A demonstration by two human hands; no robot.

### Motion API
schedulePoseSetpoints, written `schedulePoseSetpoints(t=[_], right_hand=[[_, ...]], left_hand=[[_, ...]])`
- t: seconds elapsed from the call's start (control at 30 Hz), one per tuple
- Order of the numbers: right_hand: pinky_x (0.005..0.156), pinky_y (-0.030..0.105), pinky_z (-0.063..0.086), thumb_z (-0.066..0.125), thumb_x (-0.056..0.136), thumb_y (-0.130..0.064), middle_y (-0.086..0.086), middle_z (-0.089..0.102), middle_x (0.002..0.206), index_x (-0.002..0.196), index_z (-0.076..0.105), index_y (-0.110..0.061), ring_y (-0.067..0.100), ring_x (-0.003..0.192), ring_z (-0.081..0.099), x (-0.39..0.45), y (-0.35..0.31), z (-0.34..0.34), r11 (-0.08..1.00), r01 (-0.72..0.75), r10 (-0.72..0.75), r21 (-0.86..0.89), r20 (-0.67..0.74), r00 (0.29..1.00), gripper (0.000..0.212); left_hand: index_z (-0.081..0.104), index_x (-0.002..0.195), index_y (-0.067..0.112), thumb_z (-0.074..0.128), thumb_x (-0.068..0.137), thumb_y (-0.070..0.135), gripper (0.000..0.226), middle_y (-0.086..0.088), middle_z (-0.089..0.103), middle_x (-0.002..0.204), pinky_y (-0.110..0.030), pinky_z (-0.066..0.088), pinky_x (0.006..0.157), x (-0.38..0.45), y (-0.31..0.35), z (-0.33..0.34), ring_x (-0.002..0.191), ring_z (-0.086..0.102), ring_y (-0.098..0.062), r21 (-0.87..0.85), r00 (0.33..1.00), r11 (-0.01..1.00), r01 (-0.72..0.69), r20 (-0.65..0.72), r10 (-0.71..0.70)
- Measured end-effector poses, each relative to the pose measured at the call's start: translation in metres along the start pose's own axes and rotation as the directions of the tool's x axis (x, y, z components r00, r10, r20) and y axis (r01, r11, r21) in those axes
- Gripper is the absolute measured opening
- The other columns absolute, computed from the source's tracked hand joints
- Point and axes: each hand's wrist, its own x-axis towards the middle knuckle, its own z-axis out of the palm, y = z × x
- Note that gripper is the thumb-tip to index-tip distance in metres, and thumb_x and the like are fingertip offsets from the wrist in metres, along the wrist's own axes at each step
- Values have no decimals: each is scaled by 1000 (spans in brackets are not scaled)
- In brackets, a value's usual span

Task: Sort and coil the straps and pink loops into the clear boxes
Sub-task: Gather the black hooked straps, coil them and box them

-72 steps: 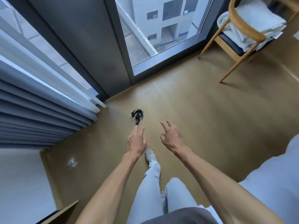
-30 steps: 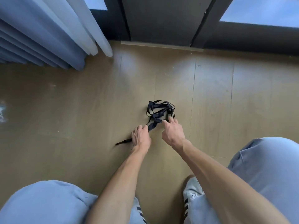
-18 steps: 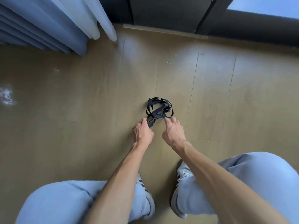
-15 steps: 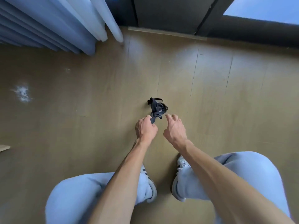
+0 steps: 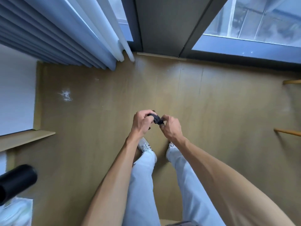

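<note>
Now standing, view straight down. Both hands are raised in front of the body, close together, well above the wooden floor (image 5: pixel 101 144).

Left hand (image 5: pixel 140 123): curled into a loose fist, fingers folded in, gripping one end of a black strap (image 5: pixel 156 119). Part of the strap disappears inside the fist; how much is bunched in there cannot be told.

Right hand (image 5: pixel 171 127): fingers bent, thumb and fingertips pinched on the other end of the same strap. Not fully closed; the pinch sits just beside the left hand's knuckles.

Strap: small dark bundle spanning the short gap between the two hands, touching both, held clear of the floor. Whether it is coiled or only crumpled is too small to tell.

Below the hands: two legs in pale blue trousers (image 5: pixel 143 185), white shoes (image 5: pixel 145 146) on the floor directly under the wrists.

Beyond the hands, far side: dark window frame (image 5: pixel 161 25) with glass to either side. Beyond and to the left of the left hand: pleated blue-grey curtain (image 5: pixel 53 30) reaching the floor. A white smudge (image 5: pixel 66 95) marks the floor left of the left hand, well apart.

Far left of the left forearm: light wooden ledge (image 5: pixel 24 139); nearer, a black cylinder (image 5: pixel 16 181) at the frame edge, blurred. Far right of the right hand: two wooden legs (image 5: pixel 288 132) of some furniture.
</note>
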Motion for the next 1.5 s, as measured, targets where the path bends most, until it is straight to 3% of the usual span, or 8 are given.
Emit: schedulePoseSetpoints(t=[0.17,0.6,0.8,0.93,1.07,1.17,1.3,1.5], right_hand=[[57,32,38,53,83,-11,10,66,73,78,56,-17,34,68,55,-77,-39,-51,995,-14,16,100,-21,1000,8],[48,29,53,47,62,-29,7,66,67,75,57,-12,28,56,65,-204,-144,-152,940,291,-280,175,-88,956,24],[38,10,32,54,67,-18,-6,57,60,65,47,-21,0,48,56,-246,-182,-168,827,554,-556,97,-14,831,8],[48,13,41,57,70,-17,-7,60,69,73,55,-24,10,62,60,-280,-210,-153,697,715,-716,43,99,692,8],[61,28,47,56,66,-25,-5,60,73,79,58,-15,21,73,60,-322,-240,-138,544,836,-831,73,187,524,16],[66,36,51,58,69,-15,7,64,74,76,56,-7,25,72,61,-351,-260,-121,525,816,-849,241,217,482,11],[63,38,48,55,74,-5,13,59,75,78,54,-5,24,71,58,-389,-288,-89,539,686,-838,490,222,499,4],[62,36,46,56,77,-9,7,54,70,74,53,-9,21,68,53,-419,-307,-13,586,621,-762,521,93,641,4]], left_hand=[[67,82,30,65,74,13,19,15,71,82,-28,52,76,-73,45,-42,87,68,-13,168,985,985,-34,-164,62],[69,84,19,64,77,13,11,3,71,72,-34,52,67,-216,118,-101,76,64,-28,266,925,957,-116,-321,201],[61,59,19,57,78,21,19,2,53,53,-28,36,54,-277,117,-105,65,49,-27,287,902,957,-33,-405,152],[66,84,15,63,77,17,8,-5,68,84,-33,47,63,-312,105,-108,85,63,-28,393,873,918,-58,-425,238],[50,100,47,81,57,35,54,17,63,94,-7,42,63,-351,79,-103,84,60,12,101,785,969,-226,-570,243],[60,97,30,85,61,40,45,16,66,88,-14,44,64,-369,55,-102,82,64,1,-87,738,974,-209,-667,99],[63,99,26,85,72,27,35,11,69,94,-25,50,79,-392,9,-111,88,64,-9,-285,733,939,-191,-678,-57],[54,71,13,69,86,24,24,3,52,67,-29,38,66,-431,-69,-134,64,48,-17,-420,776,902,-106,-602,-189]])
